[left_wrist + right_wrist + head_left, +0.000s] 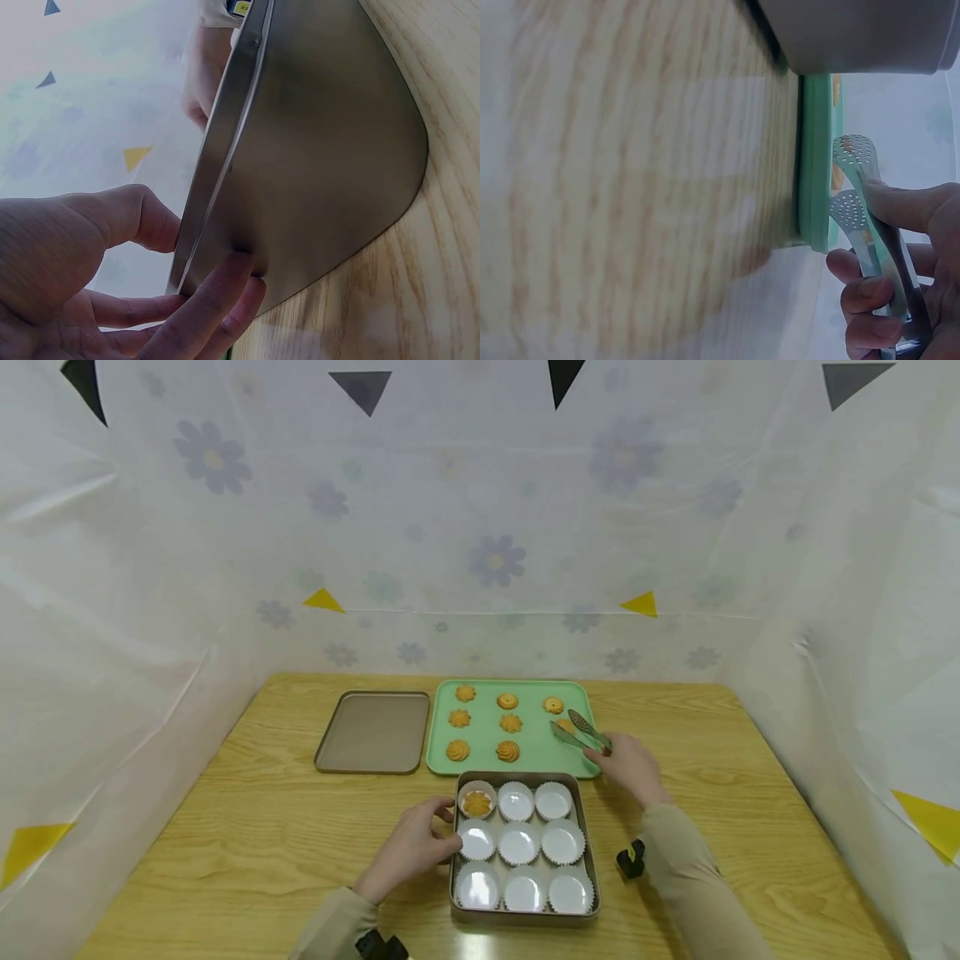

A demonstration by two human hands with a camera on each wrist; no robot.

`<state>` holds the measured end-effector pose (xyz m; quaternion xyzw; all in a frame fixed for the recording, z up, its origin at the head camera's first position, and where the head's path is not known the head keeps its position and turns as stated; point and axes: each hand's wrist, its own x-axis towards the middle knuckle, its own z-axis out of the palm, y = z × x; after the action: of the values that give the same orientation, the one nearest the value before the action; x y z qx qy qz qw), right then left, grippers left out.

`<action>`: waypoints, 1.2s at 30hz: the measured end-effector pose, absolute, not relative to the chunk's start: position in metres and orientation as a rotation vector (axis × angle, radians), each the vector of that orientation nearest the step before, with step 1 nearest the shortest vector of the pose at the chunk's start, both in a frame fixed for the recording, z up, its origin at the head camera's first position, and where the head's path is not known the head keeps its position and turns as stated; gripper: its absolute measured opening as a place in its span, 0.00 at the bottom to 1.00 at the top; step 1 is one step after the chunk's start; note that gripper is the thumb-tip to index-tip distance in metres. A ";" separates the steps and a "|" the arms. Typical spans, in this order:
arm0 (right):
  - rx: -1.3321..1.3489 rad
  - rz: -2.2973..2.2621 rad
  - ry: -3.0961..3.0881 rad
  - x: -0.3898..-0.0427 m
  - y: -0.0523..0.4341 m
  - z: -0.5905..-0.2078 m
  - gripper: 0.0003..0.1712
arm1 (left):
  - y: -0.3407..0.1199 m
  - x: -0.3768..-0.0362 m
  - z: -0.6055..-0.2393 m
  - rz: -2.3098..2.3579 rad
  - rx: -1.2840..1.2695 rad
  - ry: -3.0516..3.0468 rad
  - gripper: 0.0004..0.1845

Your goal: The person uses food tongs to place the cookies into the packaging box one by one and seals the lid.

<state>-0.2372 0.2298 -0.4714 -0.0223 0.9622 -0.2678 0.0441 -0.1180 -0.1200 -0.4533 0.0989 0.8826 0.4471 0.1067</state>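
Observation:
My right hand (630,767) grips metal tongs (889,255) with perforated ends, over the right side of a green tray (480,767). The tongs' ends stand apart, on either side of a cookie (565,725) on that tray. In front of the tray is a deep square baking pan (589,860) with rows of white paper cups (518,843). One golden cookie (476,803) sits in the back left cup. My left hand (412,847) holds the pan's left side, thumb at the rim and fingers against the outer wall (315,150).
Several piped cookies (507,751) lie in rows on the green tray. A flat brown lid or tray (372,732) lies left of it on the wooden table (300,835). A flowered curtain (495,527) hangs behind and at the sides.

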 end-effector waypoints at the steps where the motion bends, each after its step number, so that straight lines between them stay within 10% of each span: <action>1: -0.069 -0.816 2.942 -0.237 0.230 -0.471 0.17 | -0.120 -0.118 -0.453 1.315 0.291 2.600 0.34; 36: -0.065 -0.760 2.935 -0.240 0.228 -0.466 0.19 | -0.119 -0.118 -0.452 1.339 0.284 2.593 0.34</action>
<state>-0.2396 0.2275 -0.4659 -0.0212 0.9664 -0.2502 0.0545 -0.1176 -0.1192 -0.4521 0.0964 0.8795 0.4542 0.1046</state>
